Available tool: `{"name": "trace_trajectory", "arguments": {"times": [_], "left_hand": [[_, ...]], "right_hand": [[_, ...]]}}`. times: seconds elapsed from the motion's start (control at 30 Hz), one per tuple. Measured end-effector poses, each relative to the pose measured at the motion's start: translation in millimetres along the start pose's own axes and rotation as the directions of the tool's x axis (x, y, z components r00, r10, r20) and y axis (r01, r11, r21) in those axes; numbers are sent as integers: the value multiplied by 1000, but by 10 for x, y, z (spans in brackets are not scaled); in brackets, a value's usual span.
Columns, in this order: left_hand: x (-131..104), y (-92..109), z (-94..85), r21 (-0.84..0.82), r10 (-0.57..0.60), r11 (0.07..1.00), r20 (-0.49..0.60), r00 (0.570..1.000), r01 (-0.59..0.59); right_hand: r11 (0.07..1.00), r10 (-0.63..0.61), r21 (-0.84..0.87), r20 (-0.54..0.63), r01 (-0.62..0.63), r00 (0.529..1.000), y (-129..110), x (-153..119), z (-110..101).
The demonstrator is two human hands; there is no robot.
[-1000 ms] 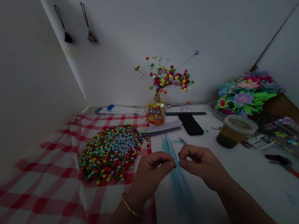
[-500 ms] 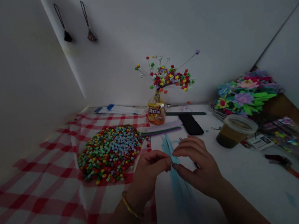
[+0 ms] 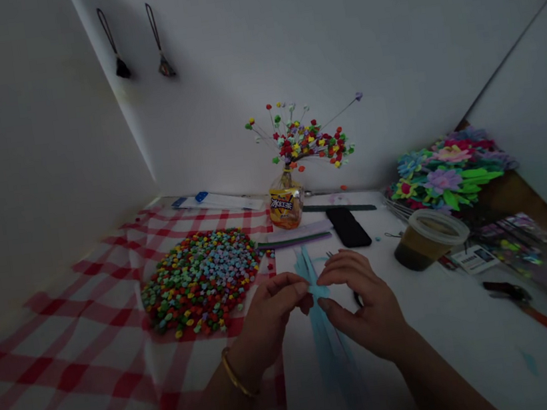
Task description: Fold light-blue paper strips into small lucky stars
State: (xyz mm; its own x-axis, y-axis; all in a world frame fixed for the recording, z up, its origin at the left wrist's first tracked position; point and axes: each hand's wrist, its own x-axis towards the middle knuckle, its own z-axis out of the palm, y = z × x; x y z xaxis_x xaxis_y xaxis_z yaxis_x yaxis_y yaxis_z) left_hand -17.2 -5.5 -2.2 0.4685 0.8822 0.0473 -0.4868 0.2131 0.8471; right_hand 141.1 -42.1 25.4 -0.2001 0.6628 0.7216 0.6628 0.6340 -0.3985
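Observation:
A small light blue folded paper strip (image 3: 319, 290) is between my two hands. Thumb and forefinger of my left hand (image 3: 277, 309) pinch its left end; a gold bangle circles that wrist. From the other side, my right hand (image 3: 363, 297) grips the strip with its fingertips, thumb below and forefinger above. Underneath, a bundle of light blue paper strips (image 3: 325, 349) lies lengthwise on the white surface. Something dark, perhaps a scissors handle, is partly hidden behind the right hand.
Left of my hands, a heap of coloured paper stars (image 3: 207, 281) covers part of a red checked cloth (image 3: 109, 374). Behind are a bottle (image 3: 286, 206) of star stems and a black phone (image 3: 348, 227). To the right stand a lidded tub (image 3: 429, 238), fuzzy flowers (image 3: 450, 171) and pliers (image 3: 509, 291).
The fingertips have shifted slightly around the blue strip, and more of it now shows between them. The whole view has moved a little; the things on the table lie as before.

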Motion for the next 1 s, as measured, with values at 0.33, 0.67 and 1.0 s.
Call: {"name": "trace_trajectory", "arguments": {"times": [0.33,0.67,1.0], "left_hand": [[-19,57,48,248,68,968,-89,994,-44],[-14,0,37,390,302,885,-62,951,-255],[-15,29,-1,529,379,779,32,925,-337]], "right_hand": [[999,17,-33,11,-16,1000,5,-12,29],[689,542,429,230,-584,808,85,-40,44],[865,396,286,114,-412,911,24,-4,41]]}}
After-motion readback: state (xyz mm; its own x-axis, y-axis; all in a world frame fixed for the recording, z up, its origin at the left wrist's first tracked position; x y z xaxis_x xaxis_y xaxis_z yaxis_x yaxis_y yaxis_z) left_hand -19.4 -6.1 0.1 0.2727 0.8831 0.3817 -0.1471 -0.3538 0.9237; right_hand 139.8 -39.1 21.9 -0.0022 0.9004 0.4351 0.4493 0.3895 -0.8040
